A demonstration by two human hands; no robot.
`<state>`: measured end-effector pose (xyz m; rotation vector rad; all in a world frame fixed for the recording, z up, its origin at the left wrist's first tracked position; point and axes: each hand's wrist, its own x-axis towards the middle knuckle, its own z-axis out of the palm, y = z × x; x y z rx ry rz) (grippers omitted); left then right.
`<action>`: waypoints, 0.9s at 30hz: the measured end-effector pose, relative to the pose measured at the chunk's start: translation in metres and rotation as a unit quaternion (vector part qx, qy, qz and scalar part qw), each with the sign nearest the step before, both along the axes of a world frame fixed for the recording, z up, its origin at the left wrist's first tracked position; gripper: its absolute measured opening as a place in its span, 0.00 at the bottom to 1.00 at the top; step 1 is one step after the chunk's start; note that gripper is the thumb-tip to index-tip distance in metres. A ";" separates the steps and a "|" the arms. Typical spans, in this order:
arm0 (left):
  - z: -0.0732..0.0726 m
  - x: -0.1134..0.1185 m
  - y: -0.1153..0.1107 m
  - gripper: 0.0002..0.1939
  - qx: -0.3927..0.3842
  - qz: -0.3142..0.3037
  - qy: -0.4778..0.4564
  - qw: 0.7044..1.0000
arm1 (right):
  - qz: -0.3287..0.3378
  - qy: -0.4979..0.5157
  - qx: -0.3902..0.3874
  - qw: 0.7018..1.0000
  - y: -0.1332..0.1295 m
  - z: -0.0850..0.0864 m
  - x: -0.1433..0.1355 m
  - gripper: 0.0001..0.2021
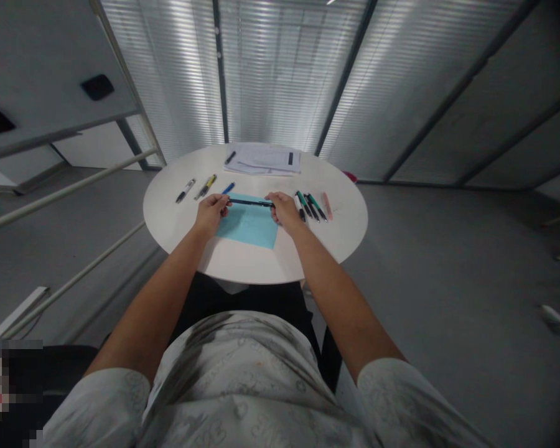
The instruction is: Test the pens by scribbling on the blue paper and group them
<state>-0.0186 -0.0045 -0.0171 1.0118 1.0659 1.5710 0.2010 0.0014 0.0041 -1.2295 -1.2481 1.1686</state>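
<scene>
Between my two hands a long, thin, dark pen (251, 202) is held level, one end in each hand's fingers. My left hand (210, 213) pinches its left end, and my right hand (284, 210) grips the right end, where a clip seems to show. Below the pen lies a light blue sheet of paper (249, 227). Just beyond my left hand is a blue pen (228, 188). To the right of my right hand, several green and black pens (310, 205) lie side by side, with a pink pen or marker (327, 205) beside them.
The round white table (252, 267) stands before me. White papers (261, 158) with a dark pen (230, 158) lie at its far edge. A black-and-white pen (185, 190) and yellow-and-grey pens (206, 186) lie at left. A metal-railed frame (74, 179) stands left of the table.
</scene>
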 end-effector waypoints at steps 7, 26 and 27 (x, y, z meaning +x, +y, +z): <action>-0.008 -0.003 0.006 0.08 0.016 0.004 0.005 1.000 | -0.020 0.035 0.000 0.999 0.001 0.002 -0.001 0.08; -0.008 -0.004 0.005 0.10 0.032 -0.011 0.018 0.999 | 0.053 0.024 -0.022 0.998 0.002 -0.007 0.000 0.18; -0.008 -0.004 0.005 0.10 0.032 -0.009 0.018 0.999 | 0.054 0.027 -0.027 0.998 0.002 -0.006 -0.001 0.16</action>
